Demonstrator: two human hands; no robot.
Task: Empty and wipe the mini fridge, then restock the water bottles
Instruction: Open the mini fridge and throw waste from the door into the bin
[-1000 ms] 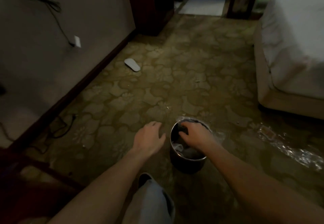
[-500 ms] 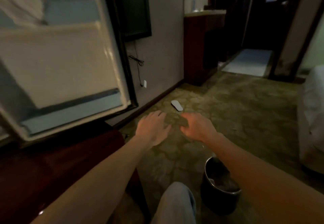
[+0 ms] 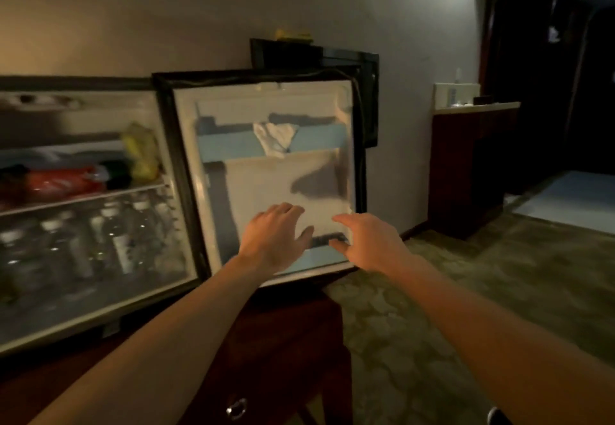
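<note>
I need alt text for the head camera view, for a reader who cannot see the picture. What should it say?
Two bare hands, the left hand and right hand, reach open and empty toward the inside of an open mini fridge door, where a white cloth hangs on the shelf. To the left, the fridge holds water bottles below and blurred red and yellow items above.

Open mini fridge (image 3: 100, 101) (bottles (image 3: 100, 245) inside)
</note>
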